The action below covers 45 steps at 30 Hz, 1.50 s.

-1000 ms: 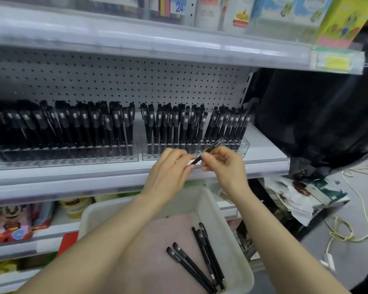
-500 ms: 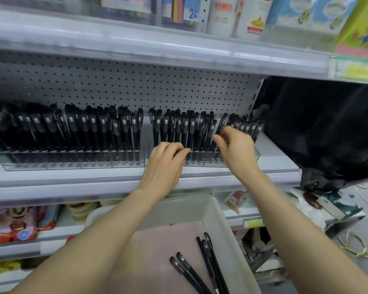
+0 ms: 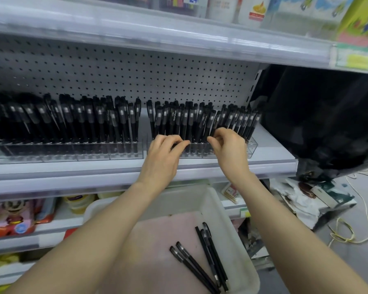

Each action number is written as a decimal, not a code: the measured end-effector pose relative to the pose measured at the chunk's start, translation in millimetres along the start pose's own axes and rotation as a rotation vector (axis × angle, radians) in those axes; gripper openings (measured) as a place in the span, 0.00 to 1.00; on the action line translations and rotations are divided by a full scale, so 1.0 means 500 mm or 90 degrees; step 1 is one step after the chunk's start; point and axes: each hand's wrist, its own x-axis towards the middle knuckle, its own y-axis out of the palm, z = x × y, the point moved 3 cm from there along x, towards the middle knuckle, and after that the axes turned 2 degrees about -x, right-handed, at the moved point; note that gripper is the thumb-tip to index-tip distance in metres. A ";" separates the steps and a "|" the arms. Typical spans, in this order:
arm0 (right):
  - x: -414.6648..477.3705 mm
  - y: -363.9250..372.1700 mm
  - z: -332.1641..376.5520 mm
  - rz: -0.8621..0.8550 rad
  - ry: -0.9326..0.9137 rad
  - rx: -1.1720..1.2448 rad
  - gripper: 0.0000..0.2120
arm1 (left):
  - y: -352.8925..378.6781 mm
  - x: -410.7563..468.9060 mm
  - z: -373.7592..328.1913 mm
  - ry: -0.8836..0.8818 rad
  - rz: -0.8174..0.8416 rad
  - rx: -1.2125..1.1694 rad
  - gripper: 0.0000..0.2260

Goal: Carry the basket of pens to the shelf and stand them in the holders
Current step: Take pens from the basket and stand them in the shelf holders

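A white basket [image 3: 218,205] with a pink liner sits below my arms, and several black pens [image 3: 210,254] lie loose in it. On the middle shelf [image 3: 272,160] stand two clear holders, the left holder [image 3: 72,152] and the right holder [image 3: 252,145], both packed with upright black pens. My right hand [image 3: 228,150] pinches a black pen [image 3: 215,122] that stands among the others in the right holder. My left hand [image 3: 165,155] rests loosely bent fingers against the front of the same holder, with nothing visible in it.
A white pegboard [image 3: 136,77] backs the shelf, and an upper shelf [image 3: 179,37] with boxed goods overhangs it. Packaged goods [image 3: 11,217] fill the lower shelves at left. A black bag [image 3: 323,115] hangs to the right, with papers [image 3: 306,198] and a yellow cord [image 3: 348,232] on the floor.
One second ago both hands held a pen in front of the shelf. My right hand has since carried it into the right holder, and my left hand moved up to the holder's front.
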 end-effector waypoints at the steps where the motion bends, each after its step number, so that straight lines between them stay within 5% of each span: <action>1: -0.010 0.001 0.000 -0.012 0.004 0.019 0.04 | 0.001 0.000 0.001 0.000 -0.001 -0.001 0.17; 7: -0.129 0.018 -0.017 -0.052 0.061 0.068 0.02 | 0.001 -0.002 0.002 0.002 -0.015 -0.015 0.18; 13: -0.265 0.114 -0.033 0.416 0.033 -0.294 0.09 | 0.003 -0.004 0.003 -0.003 -0.009 -0.023 0.19; 20: -0.326 0.157 -0.032 0.535 0.032 -0.434 0.12 | 0.000 -0.005 0.001 0.003 0.007 -0.023 0.19; 30: -0.295 0.149 -0.032 0.494 0.167 -0.175 0.09 | -0.009 -0.005 0.000 -0.016 0.034 -0.055 0.21; 37: -0.188 0.024 0.009 0.217 0.218 0.264 0.06 | -0.047 -0.055 -0.045 0.011 0.053 -0.142 0.14; 42: -0.141 -0.022 0.003 0.043 0.241 0.435 0.08 | -0.035 -0.089 -0.076 -0.128 0.229 -0.210 0.13; 45: -0.132 -0.027 -0.012 0.022 0.249 0.447 0.07 | -0.032 -0.084 -0.075 -0.155 0.232 -0.197 0.10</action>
